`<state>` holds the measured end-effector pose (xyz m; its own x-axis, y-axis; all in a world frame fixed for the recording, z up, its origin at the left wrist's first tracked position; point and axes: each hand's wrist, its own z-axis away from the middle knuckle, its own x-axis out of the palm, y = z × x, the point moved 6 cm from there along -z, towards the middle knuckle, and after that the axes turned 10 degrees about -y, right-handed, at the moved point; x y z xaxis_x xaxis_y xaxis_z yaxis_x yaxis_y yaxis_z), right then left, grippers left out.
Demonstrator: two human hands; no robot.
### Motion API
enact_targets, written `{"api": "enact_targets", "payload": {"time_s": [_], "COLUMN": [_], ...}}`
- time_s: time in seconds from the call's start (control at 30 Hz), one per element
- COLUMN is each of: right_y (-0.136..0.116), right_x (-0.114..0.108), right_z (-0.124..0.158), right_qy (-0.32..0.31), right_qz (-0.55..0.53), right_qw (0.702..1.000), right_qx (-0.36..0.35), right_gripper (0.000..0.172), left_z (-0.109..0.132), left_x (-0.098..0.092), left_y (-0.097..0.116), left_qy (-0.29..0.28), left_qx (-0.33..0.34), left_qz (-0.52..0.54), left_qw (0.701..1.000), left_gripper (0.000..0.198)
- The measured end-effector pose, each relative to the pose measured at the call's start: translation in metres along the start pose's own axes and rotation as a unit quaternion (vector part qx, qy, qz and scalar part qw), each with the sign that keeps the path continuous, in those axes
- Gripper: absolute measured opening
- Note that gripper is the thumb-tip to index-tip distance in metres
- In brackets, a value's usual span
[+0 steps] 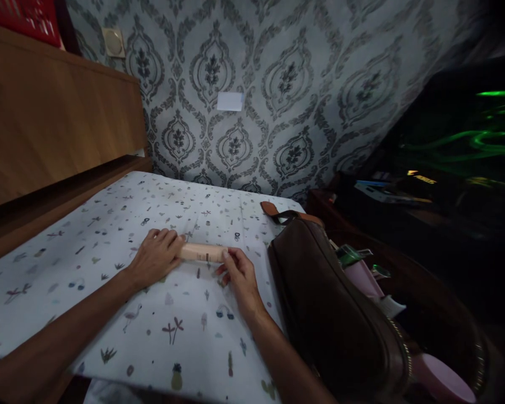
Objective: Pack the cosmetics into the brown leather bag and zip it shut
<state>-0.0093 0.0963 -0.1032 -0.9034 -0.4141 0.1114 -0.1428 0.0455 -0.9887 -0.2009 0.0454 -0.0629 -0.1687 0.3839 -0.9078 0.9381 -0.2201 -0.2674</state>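
Note:
A slim beige cosmetic tube with small dark print lies sideways between my hands, just over the patterned white surface. My left hand has its fingers closed around the tube's left end. At the other end, my right hand pinches the tube between thumb and fingers, the lower fingers curled underneath. What the left fingers cover of the tube is hidden. To the right of my right hand stands a dark brown leather bag, its zip open.
Pink and green items stick out of the bag, and a tan strap lies behind it. A wooden drawer unit borders the left side. Patterned wallpaper rises behind. Dark equipment with green lights is at far right.

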Motion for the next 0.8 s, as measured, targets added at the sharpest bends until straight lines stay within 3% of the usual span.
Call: {"api": "enact_targets", "payload": {"time_s": [0.2,0.8], "right_y": [-0.003,-0.007], "right_x": [-0.001,-0.002], "right_z": [0.003,0.002], "right_qy": [0.005,0.001], "right_qz": [-0.013,-0.049], "right_qw": [1.0,0.999], "right_qx": [-0.006,-0.022], "right_gripper": [0.045,0.043], "left_z": [0.002,0.007], "left_x": [-0.013,-0.015], "left_y": [0.002,-0.013], "left_qy": [0.074,0.116], "left_qx": [0.026,0.05], "left_qz": [-0.025,0.107], "left_qw": [0.997,0.986], "left_gripper": [0.028,0.038]}}
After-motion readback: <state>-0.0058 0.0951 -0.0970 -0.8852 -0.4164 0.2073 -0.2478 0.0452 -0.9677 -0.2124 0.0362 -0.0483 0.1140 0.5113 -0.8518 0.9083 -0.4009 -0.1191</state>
